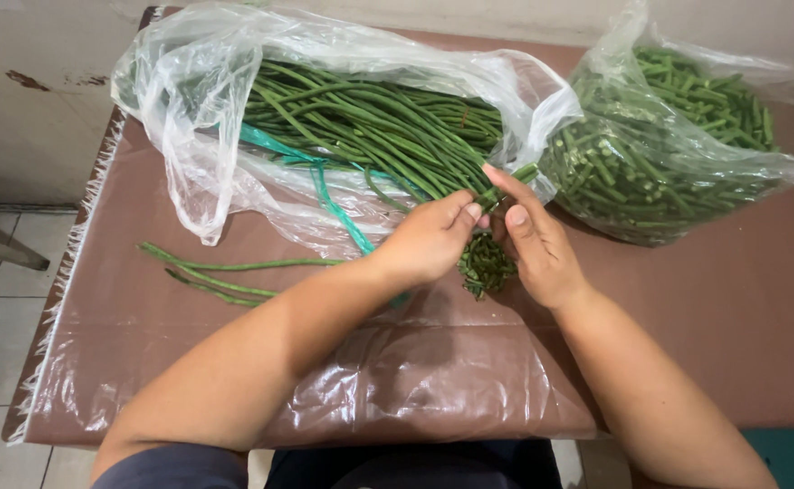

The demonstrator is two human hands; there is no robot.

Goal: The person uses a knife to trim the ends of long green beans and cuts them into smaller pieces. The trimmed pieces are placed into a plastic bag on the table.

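Fingers of left hand and right hand pinch long beans tightly.

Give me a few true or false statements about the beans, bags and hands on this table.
1. Both hands hold long beans. True.
2. The right bag holds whole long beans. False: it holds cut pieces.
3. A few loose beans lie left of the hands. True.
4. The left bag is empty. False: it holds uncut long beans.
5. The table is bare wood. False: brown plastic covers it.
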